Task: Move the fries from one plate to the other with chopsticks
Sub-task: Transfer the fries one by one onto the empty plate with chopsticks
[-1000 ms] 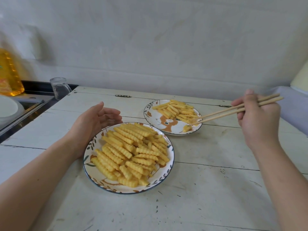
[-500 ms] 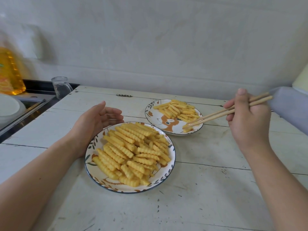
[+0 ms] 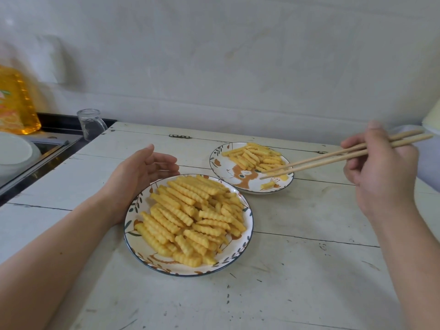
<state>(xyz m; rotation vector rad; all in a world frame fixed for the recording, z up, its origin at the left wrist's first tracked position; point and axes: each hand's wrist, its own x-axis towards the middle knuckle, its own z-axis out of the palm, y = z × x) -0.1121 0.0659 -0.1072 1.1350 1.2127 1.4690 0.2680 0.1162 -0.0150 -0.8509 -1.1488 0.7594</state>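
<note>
A near plate with a leaf rim holds a large heap of crinkle-cut fries. Behind it to the right, a far plate with a bear picture carries a smaller pile of fries and one loose fry near its front rim. My right hand grips a pair of wooden chopsticks; their tips hover over the far plate's front part, with nothing between them. My left hand rests beside the near plate's left rim, fingers relaxed and slightly curved.
The plates stand on a worn white plank table. At the far left a glass mug stands by a dark counter, with a yellow oil bottle and a white dish. A pale wall runs behind.
The chopsticks let go of a fry onto the far plate's front part and lifted slightly, tips now empty. My left hand stayed beside the near plate.
</note>
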